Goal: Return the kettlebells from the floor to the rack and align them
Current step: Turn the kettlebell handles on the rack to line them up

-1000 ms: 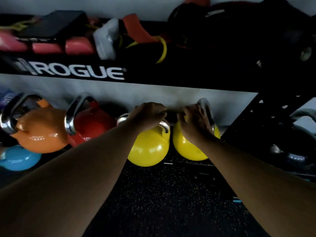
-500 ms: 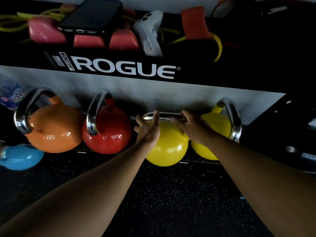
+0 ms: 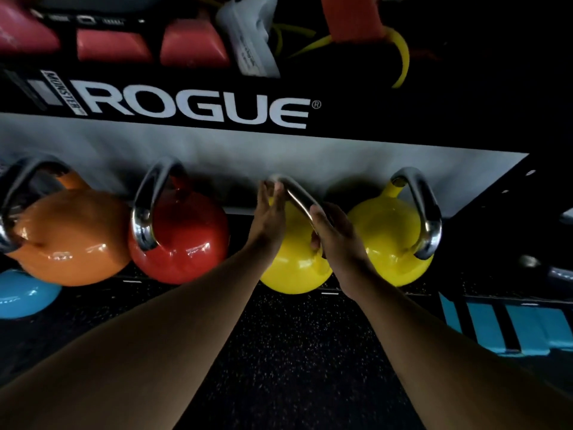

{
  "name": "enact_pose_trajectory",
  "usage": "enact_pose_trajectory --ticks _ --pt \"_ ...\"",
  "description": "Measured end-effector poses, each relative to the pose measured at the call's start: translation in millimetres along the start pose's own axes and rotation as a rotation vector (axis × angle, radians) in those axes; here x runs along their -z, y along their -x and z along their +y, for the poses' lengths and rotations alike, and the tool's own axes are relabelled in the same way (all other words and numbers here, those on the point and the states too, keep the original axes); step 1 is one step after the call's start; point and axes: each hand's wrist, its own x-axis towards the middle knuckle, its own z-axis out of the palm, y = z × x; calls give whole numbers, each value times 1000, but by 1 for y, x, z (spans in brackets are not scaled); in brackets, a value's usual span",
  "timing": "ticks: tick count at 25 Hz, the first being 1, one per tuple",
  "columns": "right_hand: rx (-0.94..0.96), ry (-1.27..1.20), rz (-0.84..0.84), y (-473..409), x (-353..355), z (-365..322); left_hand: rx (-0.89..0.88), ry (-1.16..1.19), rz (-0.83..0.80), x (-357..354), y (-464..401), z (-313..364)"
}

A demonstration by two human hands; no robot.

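Several kettlebells with steel handles stand in a row on the low shelf of the black rack (image 3: 403,119): orange (image 3: 68,240), red (image 3: 183,240), yellow (image 3: 291,271), and a second yellow (image 3: 390,234) at the right. My left hand (image 3: 269,215) lies flat with straight fingers against the far end of the middle yellow kettlebell's handle. My right hand (image 3: 335,237) curls its fingers around the near end of that same handle. The handle now points front to back, like those beside it.
A blue kettlebell (image 3: 21,293) sits low at the far left. Pink dumbbells (image 3: 111,45), a grey device (image 3: 251,41) and bands lie on the upper shelf. A blue-and-black object (image 3: 508,330) rests at the lower right. Dark speckled rubber floor (image 3: 288,352) spreads in front.
Both hands left the two yellow kettlebells and came together on the left one. Its handle has turned from crosswise to front-to-back. The view has moved closer.
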Motion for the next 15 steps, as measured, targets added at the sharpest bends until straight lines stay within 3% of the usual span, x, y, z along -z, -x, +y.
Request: enact_pose_trajectory --ticks 7,15 --pt "-78 -366 -30 5 -43 -13 21 25 -111 8 -51 3" --pt "-85 -346 -29 2 -58 -10 13 48 -197 11 -55 11"
